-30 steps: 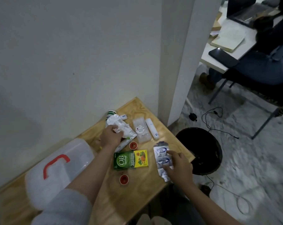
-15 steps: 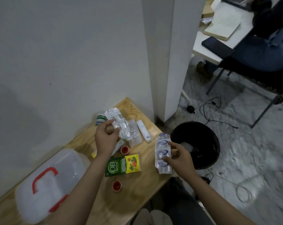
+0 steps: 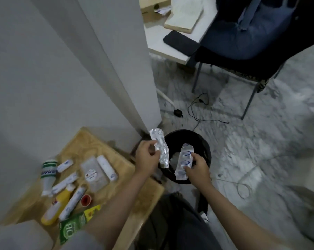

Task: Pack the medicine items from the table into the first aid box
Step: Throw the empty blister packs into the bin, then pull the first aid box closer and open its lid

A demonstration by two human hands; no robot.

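Observation:
My left hand [image 3: 147, 156] grips a crumpled silver blister strip [image 3: 161, 148] over the rim of a black bin [image 3: 205, 150]. A second blister strip with blue rings [image 3: 184, 162] hangs above the bin's mouth, pinched by my right hand [image 3: 197, 167]. On the wooden table [image 3: 116, 159] lie a green-and-white bottle [image 3: 48, 175], a yellow tube [image 3: 56, 208], white tubes [image 3: 72, 202], a clear packet [image 3: 94, 175], a white stick [image 3: 107, 167], a red cap [image 3: 86, 200] and a green OB box [image 3: 75, 225]. The first aid box is out of view.
A white wall corner [image 3: 134, 69] rises just behind the bin. Beyond it stand a white desk [image 3: 163, 44] with a dark phone [image 3: 181, 43], a chair [image 3: 242, 56] with a seated person, and cables [image 3: 201, 109] on the marble floor.
Both hands have swung right off the table, carrying the two blister strips over the black bin. The view has turned right, and the first aid box has left the frame.

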